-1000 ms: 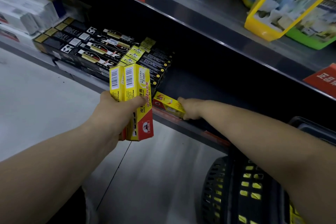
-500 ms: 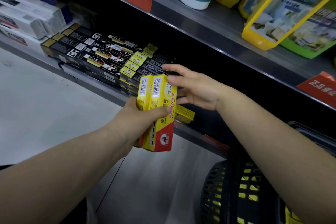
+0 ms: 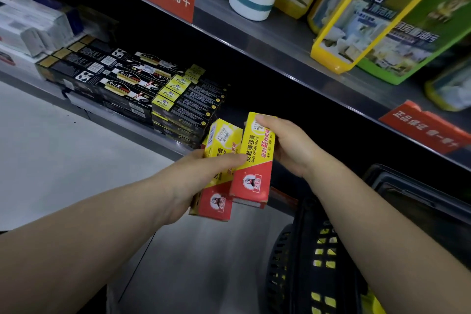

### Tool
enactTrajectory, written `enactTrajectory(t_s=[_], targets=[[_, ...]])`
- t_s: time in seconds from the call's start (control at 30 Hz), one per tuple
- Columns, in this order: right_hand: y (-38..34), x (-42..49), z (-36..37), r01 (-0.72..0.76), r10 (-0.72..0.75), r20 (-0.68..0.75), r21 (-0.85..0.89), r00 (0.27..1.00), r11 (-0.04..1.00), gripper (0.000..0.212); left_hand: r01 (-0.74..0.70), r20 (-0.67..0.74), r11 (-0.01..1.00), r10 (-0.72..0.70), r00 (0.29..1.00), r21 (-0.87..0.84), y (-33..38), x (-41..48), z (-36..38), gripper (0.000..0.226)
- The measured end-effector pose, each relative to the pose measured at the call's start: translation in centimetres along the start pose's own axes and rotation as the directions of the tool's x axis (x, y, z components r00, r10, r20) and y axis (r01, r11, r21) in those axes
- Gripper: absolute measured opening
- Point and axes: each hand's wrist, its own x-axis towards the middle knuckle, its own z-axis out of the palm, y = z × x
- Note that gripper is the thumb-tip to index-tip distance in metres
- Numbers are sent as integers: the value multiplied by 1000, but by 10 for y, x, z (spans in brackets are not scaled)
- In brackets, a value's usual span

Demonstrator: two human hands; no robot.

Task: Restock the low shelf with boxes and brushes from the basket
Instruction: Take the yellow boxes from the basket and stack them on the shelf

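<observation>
While I am crouching before a dim low shelf (image 3: 132, 132) stacked with black boxes (image 3: 119, 81), above a pale floor (image 3: 51, 150), my left hand (image 3: 201, 176) is gripping one yellow-and-red shoe cream box (image 3: 219, 176). My right hand (image 3: 288, 145) is pinching a second box (image 3: 254, 160), just beside it. The black basket (image 3: 313, 262) is sitting below my right arm.
</observation>
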Motion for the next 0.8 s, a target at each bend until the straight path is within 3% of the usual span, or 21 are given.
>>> enactTrajectory(t_s=[0.07,0.27,0.37,0.47,0.5,0.6,0.73,0.8], targets=[[-1,-1,0,16,-19,40,84,999,996,32,2,-28,1000,-2,1000,-2,-2,2,1,59],[-7,0,-12,114,-135,65,260,989,959,29,-48,-178,998,40,983,-42,2,7,2,96],[-5,2,-15,133,-133,-9,163,991,978,21,-24,-195,996,7,981,-86,5,13,4,89],[-3,4,-15,127,-120,-60,126,991,984,34,-93,-177,990,73,982,-109,4,6,7,53],[-3,5,-14,123,-113,-81,137,990,983,40,-90,-177,993,76,981,-72,5,7,9,50],[-3,6,-13,120,-102,-116,163,988,979,33,-19,-192,997,5,981,-69,6,7,16,82],[-7,5,-22,112,-112,31,9,993,994,15,-108,-292,990,76,953,-95,4,7,8,62],[-9,2,-29,128,-117,131,-82,984,988,28,-152,-359,983,105,927,-106,10,8,2,65]])
